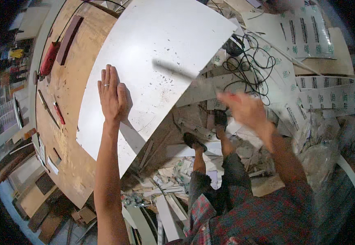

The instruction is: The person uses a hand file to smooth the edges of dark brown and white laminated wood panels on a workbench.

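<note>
My left hand (113,98) lies flat on a large white panel (140,45), fingers stretched out, a ring on one of them. Dark chips and dust are scattered over the panel's middle and right part. Beyond the panel's right edge, my right hand (247,112) is smeared by motion. Its fingers look closed, with a hint of red among them, but the thing held cannot be made out. A blurred dark grey streak (173,70) shows above the panel, toward that hand; whether it is a tool's end or a shadow I cannot tell.
The panel rests on a wooden table (75,155) with a red corded power tool (50,57), a dark red-brown block (70,40), a red-handled cutter (59,113) and a thin bar (48,108). Black cable (253,65) coils at right. Offcuts and plastic wrap (320,155) litter the floor.
</note>
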A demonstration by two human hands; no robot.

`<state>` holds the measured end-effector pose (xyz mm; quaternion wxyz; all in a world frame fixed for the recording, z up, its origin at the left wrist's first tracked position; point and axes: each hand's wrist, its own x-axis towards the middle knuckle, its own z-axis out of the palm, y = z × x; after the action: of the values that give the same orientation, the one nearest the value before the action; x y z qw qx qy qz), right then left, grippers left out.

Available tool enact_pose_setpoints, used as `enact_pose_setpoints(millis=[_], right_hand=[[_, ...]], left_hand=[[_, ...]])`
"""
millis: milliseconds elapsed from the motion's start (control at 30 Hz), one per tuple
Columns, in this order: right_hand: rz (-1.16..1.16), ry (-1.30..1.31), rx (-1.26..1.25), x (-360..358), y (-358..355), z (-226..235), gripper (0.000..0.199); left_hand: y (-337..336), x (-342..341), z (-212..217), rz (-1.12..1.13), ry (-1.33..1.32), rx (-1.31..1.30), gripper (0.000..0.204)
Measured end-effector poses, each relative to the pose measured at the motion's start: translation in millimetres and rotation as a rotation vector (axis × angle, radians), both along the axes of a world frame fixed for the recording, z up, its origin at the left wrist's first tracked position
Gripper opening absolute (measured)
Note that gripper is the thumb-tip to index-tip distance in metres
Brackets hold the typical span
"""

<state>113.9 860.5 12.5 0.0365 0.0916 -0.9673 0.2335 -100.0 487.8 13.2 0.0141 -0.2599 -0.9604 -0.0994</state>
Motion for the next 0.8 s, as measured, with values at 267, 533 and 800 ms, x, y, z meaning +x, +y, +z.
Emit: enact_pose_setpoints(millis=[267, 533, 800], right_hand=[[0.061, -0.007, 0.004, 27, 21, -10, 0.054], [-0.082, 0.171, -0.084, -63, 14, -9, 0.059], [-0.022, 0.060, -0.078, 37, 38, 6, 0.056]], left_hand=[[-2, -4, 3, 0.014, -0.004, -0.026, 0.065], [-3, -6, 1, -0.042, 0.010, 0.033, 0.063], [80, -86, -3, 0.216, 0.124, 0.210, 0.051]])
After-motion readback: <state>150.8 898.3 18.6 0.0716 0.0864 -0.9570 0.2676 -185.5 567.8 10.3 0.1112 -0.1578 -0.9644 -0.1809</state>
